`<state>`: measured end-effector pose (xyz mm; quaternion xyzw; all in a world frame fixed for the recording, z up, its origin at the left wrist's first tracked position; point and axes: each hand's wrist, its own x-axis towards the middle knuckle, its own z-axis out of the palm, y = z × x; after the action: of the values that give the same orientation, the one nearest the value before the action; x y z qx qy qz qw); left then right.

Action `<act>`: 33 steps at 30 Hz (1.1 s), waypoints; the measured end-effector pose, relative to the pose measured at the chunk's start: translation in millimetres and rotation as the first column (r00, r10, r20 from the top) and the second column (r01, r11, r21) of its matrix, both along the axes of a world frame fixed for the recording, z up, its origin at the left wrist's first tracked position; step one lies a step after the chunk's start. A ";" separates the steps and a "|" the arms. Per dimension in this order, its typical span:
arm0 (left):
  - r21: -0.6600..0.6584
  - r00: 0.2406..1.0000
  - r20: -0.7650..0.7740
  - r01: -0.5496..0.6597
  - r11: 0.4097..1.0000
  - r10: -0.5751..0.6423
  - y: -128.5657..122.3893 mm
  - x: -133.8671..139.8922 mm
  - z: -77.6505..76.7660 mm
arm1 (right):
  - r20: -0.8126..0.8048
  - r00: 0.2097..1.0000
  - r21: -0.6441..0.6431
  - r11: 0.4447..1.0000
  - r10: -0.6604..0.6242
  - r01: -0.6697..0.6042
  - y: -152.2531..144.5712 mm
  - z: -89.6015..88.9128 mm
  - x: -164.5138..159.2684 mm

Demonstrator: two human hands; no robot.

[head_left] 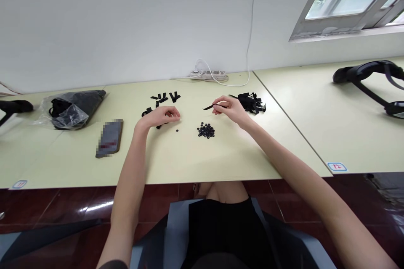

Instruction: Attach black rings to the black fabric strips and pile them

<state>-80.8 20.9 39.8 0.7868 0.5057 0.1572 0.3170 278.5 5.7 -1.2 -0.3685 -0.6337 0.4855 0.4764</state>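
Observation:
My right hand (pixel 229 108) pinches a thin black strip (pixel 208 107), which points to the left above the table. Just behind that hand lies a heap of black strips (pixel 251 103). Small black rings (pixel 206 130) form a pile on the table in front of my hands. My left hand (pixel 162 117) is held low with its fingers curled toward the thumb; whether anything is between the fingertips is hidden. Under and behind it are several short black pieces (pixel 162 98), partly covered by the hand. A single black ring (pixel 177 130) lies close to its fingertips.
To the left are a phone (pixel 109 138) and a plastic bag (pixel 77 109) with black material. A power strip (pixel 208 75) with a white cable sits against the wall. Black headgear (pixel 372 77) rests at the far right. The table's front edge runs beneath my forearms.

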 end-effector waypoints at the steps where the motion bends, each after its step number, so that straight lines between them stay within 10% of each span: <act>1: -0.045 0.998 -0.038 0.051 0.998 -0.053 0.3 -6.2 1.9 | -0.016 1.000 -0.018 1.000 -0.017 0.016 0.6 0.2 0.9; 12: -0.159 0.975 -0.077 0.195 0.968 -0.209 -4.1 25.6 -4.7 | -0.135 0.990 -0.084 0.996 0.025 -0.037 5.1 5.7 7.2; 26: 0.010 0.956 0.107 0.272 0.962 -0.272 -12.2 73.8 -33.4 | -0.160 0.879 0.069 0.883 -0.450 0.464 43.1 -13.3 50.1; 30: 0.221 0.995 0.089 0.018 0.975 -0.039 -0.6 53.0 -32.1 | -0.185 0.834 0.099 0.834 -0.520 0.542 54.8 -21.1 63.2; 33: 0.470 0.944 0.029 -0.304 0.829 0.329 13.0 25.0 -34.4 | -0.132 0.807 0.166 0.790 -0.576 0.591 60.3 -26.0 70.1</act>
<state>-55.8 33.9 5.4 0.7491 0.5840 0.3040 0.0739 348.6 66.1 -27.2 -0.4782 -0.5160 0.2624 0.6605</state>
